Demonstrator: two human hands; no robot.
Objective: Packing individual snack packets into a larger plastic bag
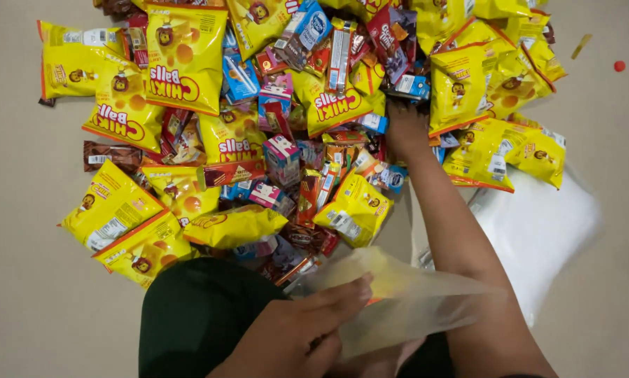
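My left hand (297,329) grips a clear plastic bag (405,297) near my lap, fingers pinching its mouth. My right hand (405,129) reaches far forward into a big pile of snacks on the floor, its fingers buried among small packets, so I cannot see what it touches. The pile holds several yellow puffed snack bags (185,56), small drink cartons (283,157) and chocolate bar wrappers (111,155). A yellow bag (356,210) lies just left of my right forearm.
A stack of clear plastic bags (538,224) lies on the beige floor to the right of my arm. A small red cap (619,66) sits at the far right. My dark green clothing (195,315) fills the bottom centre.
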